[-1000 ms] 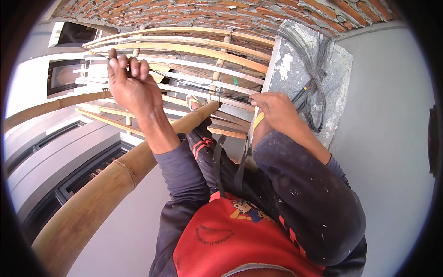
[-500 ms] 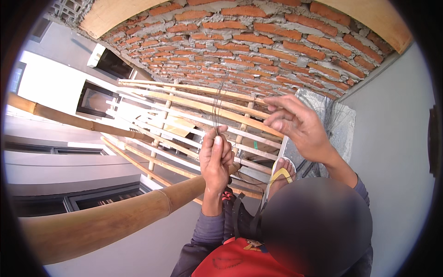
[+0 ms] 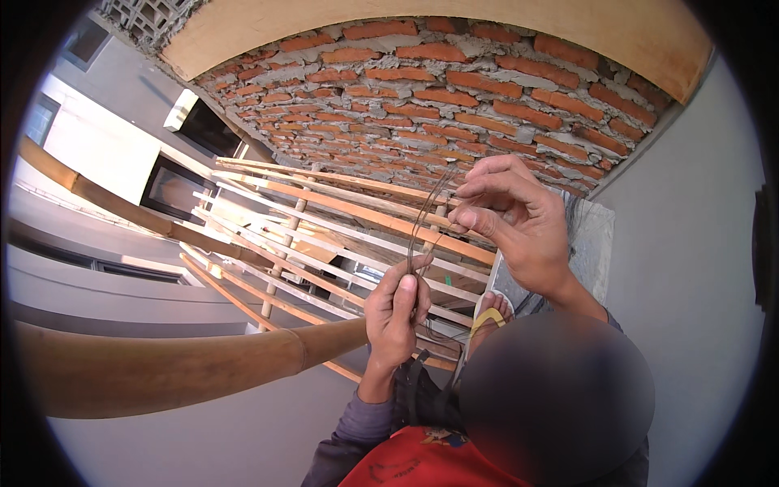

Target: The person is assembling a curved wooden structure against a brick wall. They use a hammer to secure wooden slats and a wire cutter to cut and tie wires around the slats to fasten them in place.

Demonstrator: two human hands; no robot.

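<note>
My left hand [image 3: 394, 312] is closed around a small bundle of thin dark wires [image 3: 417, 226], thumb laid along the front. The wires stand up out of the fist and curve to the right at their upper ends. At those ends is my right hand [image 3: 515, 223], its fingers curled and the thumb and fingertips drawn together on a wire strand. Further wire ends hang below the left fist toward my sandalled foot [image 3: 490, 312].
A bare brick wall [image 3: 438, 97] rises ahead under a curved wooden board [image 3: 454, 15]. Wooden slats [image 3: 324, 215] form a rack below my hands. A thick bamboo pole [image 3: 187, 369] crosses at left, with another bamboo pole [image 3: 114, 199] beyond. More wire lies by the grey slab [image 3: 596, 243].
My right hand has closed in on the wires, its fingers drawing together. The left hand has shifted slightly right and down in view, and the wire ends now bend toward the right hand.
</note>
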